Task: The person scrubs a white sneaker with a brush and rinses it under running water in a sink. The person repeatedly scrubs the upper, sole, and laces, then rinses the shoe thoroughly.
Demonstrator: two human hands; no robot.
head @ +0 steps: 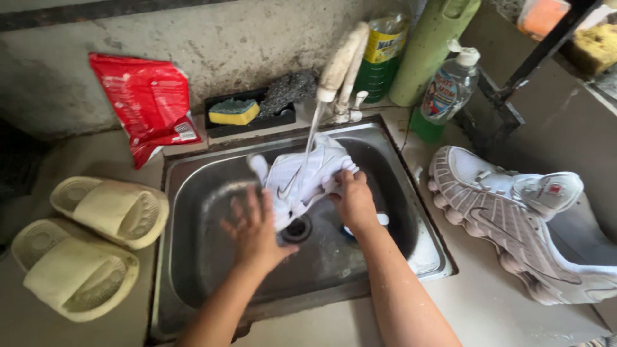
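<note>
White sneaker [302, 177] held over the middle of the steel sink [193, 257], just above the drain [297, 229], tilted with one end up toward the tap [340, 64]; a thin stream of water [313, 132] runs from the tap onto it. Right hand [353, 202] wrapped around the sneaker's right end, fingers curled closed on it, firm grip. Left hand [254, 228] blurred, fingers spread mostly open, palm down at the sneaker's lower left side; looks to touch it, but cannot tell if it grips. Under the right wrist a blue and white thing [382, 220] lies in the sink bottom, mostly hidden, kind unclear. Second white sneaker [514, 218] lies on its side on the counter [482, 308] right of the sink, sole edge facing the basin, well apart from the hands. Behind the sink: black tray [222, 125] with a yellow-green sponge [233, 111] and a steel scourer [286, 90]. Near the tap, a yellow-green bottle [379, 58], a tall green container [434, 45], a clear pump bottle [450, 90] with green liquid. Red plastic bag [151, 103] leans on the wall at left. Two pale yellow slides [90, 247] sit side by side on the counter left of the sink. Sponges on a shelf [598, 45] top right.
</note>
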